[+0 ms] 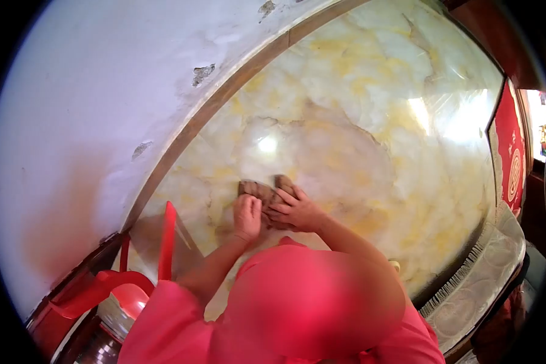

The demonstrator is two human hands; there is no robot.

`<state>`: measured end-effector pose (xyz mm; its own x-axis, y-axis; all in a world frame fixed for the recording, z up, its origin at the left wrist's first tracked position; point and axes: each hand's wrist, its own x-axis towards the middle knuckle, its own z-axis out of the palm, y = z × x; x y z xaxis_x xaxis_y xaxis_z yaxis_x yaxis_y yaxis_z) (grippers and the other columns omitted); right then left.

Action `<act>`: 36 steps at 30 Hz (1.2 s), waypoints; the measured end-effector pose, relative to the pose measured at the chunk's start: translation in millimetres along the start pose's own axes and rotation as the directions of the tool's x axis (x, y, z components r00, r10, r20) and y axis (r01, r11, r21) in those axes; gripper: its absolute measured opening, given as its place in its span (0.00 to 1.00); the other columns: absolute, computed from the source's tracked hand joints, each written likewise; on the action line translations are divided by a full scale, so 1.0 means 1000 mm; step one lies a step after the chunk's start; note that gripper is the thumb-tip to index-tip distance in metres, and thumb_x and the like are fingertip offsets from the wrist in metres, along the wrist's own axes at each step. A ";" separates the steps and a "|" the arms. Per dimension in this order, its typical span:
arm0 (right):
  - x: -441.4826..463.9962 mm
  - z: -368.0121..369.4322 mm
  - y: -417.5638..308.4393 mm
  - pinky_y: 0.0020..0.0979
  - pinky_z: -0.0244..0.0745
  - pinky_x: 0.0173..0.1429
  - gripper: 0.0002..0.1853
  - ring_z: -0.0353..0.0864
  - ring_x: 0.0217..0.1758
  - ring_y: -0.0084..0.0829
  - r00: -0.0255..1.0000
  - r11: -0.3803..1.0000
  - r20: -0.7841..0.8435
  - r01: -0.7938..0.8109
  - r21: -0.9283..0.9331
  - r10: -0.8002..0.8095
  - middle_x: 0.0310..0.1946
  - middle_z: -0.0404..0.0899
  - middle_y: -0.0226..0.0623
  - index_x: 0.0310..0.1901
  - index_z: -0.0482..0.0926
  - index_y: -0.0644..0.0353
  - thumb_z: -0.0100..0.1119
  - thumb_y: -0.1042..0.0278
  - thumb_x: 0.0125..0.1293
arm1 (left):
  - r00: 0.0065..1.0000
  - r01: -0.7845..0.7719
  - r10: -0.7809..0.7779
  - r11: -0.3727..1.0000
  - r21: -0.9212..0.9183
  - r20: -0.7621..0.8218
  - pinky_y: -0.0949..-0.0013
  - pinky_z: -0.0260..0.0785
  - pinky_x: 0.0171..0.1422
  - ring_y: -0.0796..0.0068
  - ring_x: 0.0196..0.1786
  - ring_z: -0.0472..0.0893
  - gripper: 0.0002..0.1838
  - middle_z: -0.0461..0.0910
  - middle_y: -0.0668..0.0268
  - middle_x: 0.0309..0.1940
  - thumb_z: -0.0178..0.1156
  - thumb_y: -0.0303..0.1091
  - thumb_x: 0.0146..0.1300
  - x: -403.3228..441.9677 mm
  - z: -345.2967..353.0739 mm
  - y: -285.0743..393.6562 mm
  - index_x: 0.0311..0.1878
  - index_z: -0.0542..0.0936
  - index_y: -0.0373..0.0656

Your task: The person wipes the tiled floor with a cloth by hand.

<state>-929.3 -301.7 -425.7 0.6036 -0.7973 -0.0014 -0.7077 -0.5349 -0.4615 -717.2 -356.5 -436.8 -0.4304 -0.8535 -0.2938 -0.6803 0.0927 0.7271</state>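
A brown cloth [254, 188] with darker stripes lies bunched on the glossy marbled floor [346, 145]. My left hand [247, 215] is closed in a fist on the near left part of it. On the right side my right hand [298, 211] curls over the same cloth, its fingers slightly apart and pressing into the folds. Both hands are close together, low against the floor. Part of the cloth is hidden beneath the fingers.
A white wall [97, 103] with chipped patches and a brown skirting strip [224, 87] runs along the left. A red plastic object [167, 242] stands at lower left. To the right are a fringed, pale cover [479, 285] and a red panel [511, 155] with gold markings.
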 end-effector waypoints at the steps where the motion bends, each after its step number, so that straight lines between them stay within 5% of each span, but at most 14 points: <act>1: 0.017 0.003 0.006 0.55 0.59 0.63 0.28 0.56 0.69 0.43 0.999 0.999 -0.053 0.003 -0.042 -0.005 0.58 0.66 0.24 0.58 0.74 0.35 0.62 0.46 0.52 | 0.996 0.065 -0.066 0.998 -0.016 -0.053 0.58 0.63 0.52 0.52 0.48 0.71 0.09 0.72 0.52 0.46 0.53 0.34 0.66 0.008 -0.005 -0.002 0.44 0.72 0.40; 5: 0.102 -0.014 0.045 0.54 0.61 0.62 0.30 0.53 0.69 0.44 0.990 0.963 -0.054 -0.139 -0.231 0.130 0.60 0.65 0.26 0.56 0.76 0.38 0.62 0.41 0.49 | 0.883 0.029 -0.148 0.965 -0.262 -0.445 0.57 0.60 0.61 0.51 0.56 0.69 0.14 0.70 0.50 0.53 0.51 0.34 0.67 0.052 -0.009 -0.015 0.53 0.71 0.39; 8: 0.144 -0.045 0.095 0.54 0.60 0.62 0.26 0.53 0.70 0.44 0.910 0.884 -0.041 -0.412 -0.221 0.413 0.61 0.65 0.28 0.53 0.78 0.40 0.61 0.43 0.51 | 0.819 -0.002 0.056 0.995 0.095 -0.571 0.52 0.52 0.68 0.48 0.64 0.63 0.21 0.65 0.49 0.60 0.53 0.37 0.66 0.079 -0.010 -0.001 0.60 0.68 0.39; 11: 0.138 -0.052 0.188 0.55 0.57 0.63 0.24 0.59 0.67 0.40 0.637 0.720 -0.501 -0.693 -0.039 0.586 0.60 0.67 0.29 0.55 0.74 0.43 0.57 0.47 0.57 | 0.862 -0.095 0.257 0.929 0.358 -0.437 0.45 0.48 0.69 0.44 0.65 0.59 0.27 0.60 0.48 0.64 0.57 0.40 0.64 0.098 0.033 0.025 0.63 0.64 0.39; 14: 0.099 -0.147 0.206 0.50 0.56 0.61 0.21 0.72 0.58 0.35 0.475 0.545 -0.557 -0.837 -0.046 0.682 0.52 0.75 0.30 0.55 0.72 0.44 0.54 0.51 0.61 | 0.949 -0.174 0.253 0.918 0.356 -0.190 0.40 0.42 0.70 0.43 0.69 0.53 0.33 0.55 0.48 0.67 0.60 0.43 0.60 0.103 0.051 0.084 0.65 0.62 0.41; 16: 0.048 -0.212 0.180 0.50 0.57 0.60 0.22 0.71 0.59 0.34 0.294 0.371 -0.324 -0.904 0.210 0.899 0.55 0.74 0.28 0.56 0.72 0.43 0.53 0.51 0.60 | 0.954 -0.202 0.271 0.895 0.398 -0.124 0.39 0.41 0.70 0.42 0.70 0.51 0.34 0.54 0.48 0.67 0.61 0.43 0.59 0.102 0.061 0.099 0.65 0.62 0.41; 18: -0.010 -0.176 0.216 0.47 0.58 0.60 0.25 0.69 0.60 0.34 0.176 0.256 -0.405 -0.955 0.151 0.897 0.57 0.73 0.25 0.59 0.71 0.42 0.52 0.49 0.60 | 0.955 -0.209 0.278 0.882 0.423 -0.108 0.39 0.40 0.70 0.42 0.71 0.50 0.35 0.54 0.47 0.67 0.62 0.43 0.58 0.110 0.075 0.107 0.66 0.61 0.41; 19: -0.060 -0.107 0.278 0.41 0.60 0.62 0.29 0.68 0.61 0.34 0.373 0.337 -0.696 -0.921 -0.197 0.614 0.58 0.72 0.29 0.61 0.69 0.47 0.54 0.48 0.58 | 0.954 -0.200 0.274 0.882 0.426 -0.120 0.40 0.39 0.71 0.41 0.71 0.49 0.36 0.53 0.47 0.67 0.62 0.43 0.57 0.116 0.083 0.105 0.66 0.61 0.41; 25: -0.258 -0.049 0.214 0.39 0.57 0.71 0.28 0.63 0.68 0.40 0.313 0.129 -0.748 -0.947 -0.294 0.585 0.64 0.67 0.42 0.65 0.64 0.63 0.50 0.67 0.62 | 0.942 -0.277 0.328 0.876 0.394 -0.067 0.35 0.35 0.70 0.40 0.73 0.44 0.41 0.49 0.46 0.70 0.63 0.49 0.57 0.161 0.119 0.124 0.68 0.57 0.41; 26: -0.275 -0.055 0.189 0.39 0.56 0.72 0.29 0.64 0.67 0.41 0.182 0.050 -0.683 -0.977 -0.209 0.707 0.64 0.67 0.39 0.66 0.64 0.57 0.50 0.63 0.63 | 0.963 -0.252 0.270 0.865 0.435 0.021 0.35 0.32 0.71 0.41 0.74 0.41 0.45 0.45 0.46 0.71 0.64 0.50 0.56 0.166 0.127 0.131 0.70 0.54 0.42; 27: -0.263 -0.080 0.153 0.39 0.55 0.72 0.28 0.64 0.67 0.41 -0.261 -0.239 -0.554 -0.964 0.114 0.790 0.63 0.67 0.37 0.66 0.65 0.53 0.50 0.62 0.63 | 0.973 -0.231 0.205 0.847 0.479 0.106 0.34 0.29 0.71 0.41 0.75 0.37 0.48 0.42 0.46 0.72 0.65 0.52 0.54 0.169 0.134 0.140 0.71 0.51 0.43; 29: -0.268 -0.086 0.112 0.40 0.58 0.69 0.26 0.65 0.66 0.42 -0.681 -0.594 -0.304 -0.731 0.336 0.667 0.62 0.69 0.34 0.65 0.66 0.47 0.51 0.59 0.63 | 0.964 -0.205 0.076 0.823 0.530 0.254 0.33 0.24 0.71 0.41 0.75 0.30 0.56 0.34 0.46 0.74 0.68 0.55 0.50 0.168 0.137 0.160 0.74 0.44 0.44; 32: -0.331 -0.039 0.088 0.41 0.65 0.63 0.25 0.69 0.62 0.43 -0.672 -0.600 -0.309 -0.740 0.303 0.673 0.60 0.71 0.34 0.63 0.68 0.44 0.52 0.59 0.63 | 0.913 -0.171 -0.088 0.803 0.571 0.398 0.33 0.17 0.70 0.42 0.75 0.21 0.66 0.24 0.47 0.74 0.70 0.59 0.45 0.173 0.121 0.176 0.75 0.33 0.47; 36: -0.327 -0.055 0.060 0.41 0.72 0.51 0.20 0.76 0.51 0.47 -0.217 0.068 -0.567 -0.896 0.439 0.794 0.48 0.79 0.45 0.52 0.78 0.55 0.57 0.68 0.55 | 0.873 -0.165 -0.171 0.777 0.608 0.456 0.33 0.15 0.70 0.39 0.73 0.17 0.71 0.19 0.47 0.74 0.71 0.60 0.43 0.179 0.120 0.180 0.74 0.26 0.49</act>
<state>-1188.9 -88.4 -404.2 -0.9017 -0.4103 0.1368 -0.4279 0.8005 -0.4197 -988.1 -430.8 -432.5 -0.5301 -0.5271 -0.6642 -0.8178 0.5249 0.2361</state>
